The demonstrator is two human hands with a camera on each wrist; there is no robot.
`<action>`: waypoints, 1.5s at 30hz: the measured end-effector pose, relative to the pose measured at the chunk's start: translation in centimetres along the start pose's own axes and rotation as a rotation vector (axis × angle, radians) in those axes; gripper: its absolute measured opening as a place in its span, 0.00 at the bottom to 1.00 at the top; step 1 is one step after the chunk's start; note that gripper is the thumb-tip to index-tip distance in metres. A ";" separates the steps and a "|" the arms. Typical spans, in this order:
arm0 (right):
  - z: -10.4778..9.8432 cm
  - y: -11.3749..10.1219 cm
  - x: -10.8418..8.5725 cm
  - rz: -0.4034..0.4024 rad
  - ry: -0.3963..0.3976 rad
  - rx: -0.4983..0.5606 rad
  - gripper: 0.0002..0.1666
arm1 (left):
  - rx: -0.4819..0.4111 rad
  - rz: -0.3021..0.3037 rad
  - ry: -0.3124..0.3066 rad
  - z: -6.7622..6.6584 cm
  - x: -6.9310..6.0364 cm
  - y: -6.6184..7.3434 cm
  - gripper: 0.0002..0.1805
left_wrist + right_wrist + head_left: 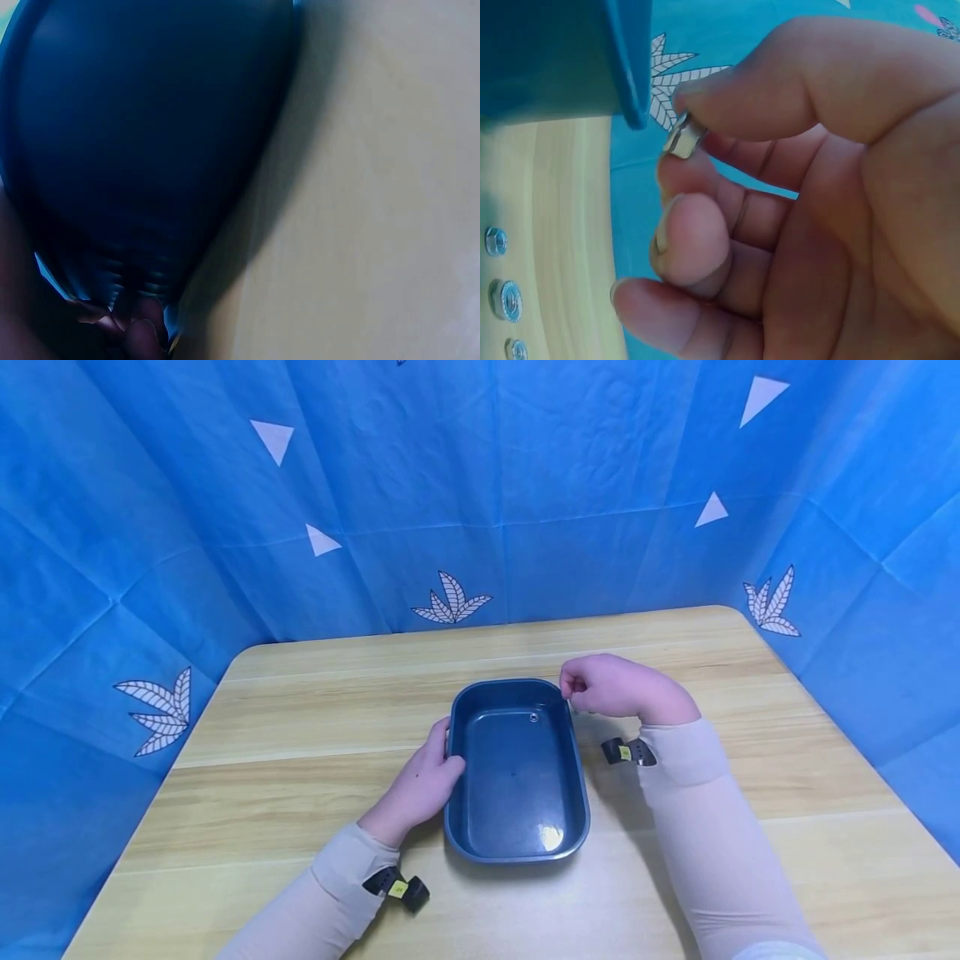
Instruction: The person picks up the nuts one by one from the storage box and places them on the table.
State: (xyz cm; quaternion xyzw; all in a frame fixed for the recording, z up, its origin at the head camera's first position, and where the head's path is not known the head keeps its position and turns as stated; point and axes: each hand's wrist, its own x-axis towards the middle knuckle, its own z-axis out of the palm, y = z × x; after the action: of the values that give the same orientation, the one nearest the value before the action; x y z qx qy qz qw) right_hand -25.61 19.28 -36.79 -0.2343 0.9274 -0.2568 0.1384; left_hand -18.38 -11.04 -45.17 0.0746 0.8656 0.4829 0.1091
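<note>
A dark blue rectangular tray (517, 777) with rounded corners lies in front of me on the table. My left hand (420, 781) grips its left side, the thumb over the rim; the left wrist view shows the tray's dark outer wall (150, 112) and some fingertips (142, 337). Beside the tray's far right corner, my right hand (615, 685) pinches a small shiny metal nut (685, 137) between thumb and forefinger. Another small metal nut (534, 717) sits inside the tray near its far end. In the right wrist view, three flanged nuts (507, 301) lie on the table.
The wooden table (300, 810) has a blue patterned cloth (420, 485) hanging behind it and at both sides. A black wrist camera (408, 892) sits on the left sleeve, another camera (617, 751) on the right.
</note>
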 end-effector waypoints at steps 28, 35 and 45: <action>1.2 2.4 1.0 0.162 -0.110 -0.080 0.04 | -0.007 -0.004 -0.008 0.0 0.0 -0.1 0.35; 1.4 2.6 1.2 0.175 -0.167 -0.129 0.11 | -0.001 0.002 -0.003 0.0 0.2 -0.4 0.35; 2.3 2.6 1.5 0.177 -0.185 -0.156 0.08 | 0.003 0.001 -0.001 0.0 0.1 -0.3 0.35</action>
State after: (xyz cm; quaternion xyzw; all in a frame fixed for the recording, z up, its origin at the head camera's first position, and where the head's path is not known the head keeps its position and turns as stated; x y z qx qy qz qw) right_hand -26.99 19.52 -40.34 -0.1842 0.9449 -0.1482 0.2266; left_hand -18.48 -11.15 -45.42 0.0754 0.8663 0.4815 0.1093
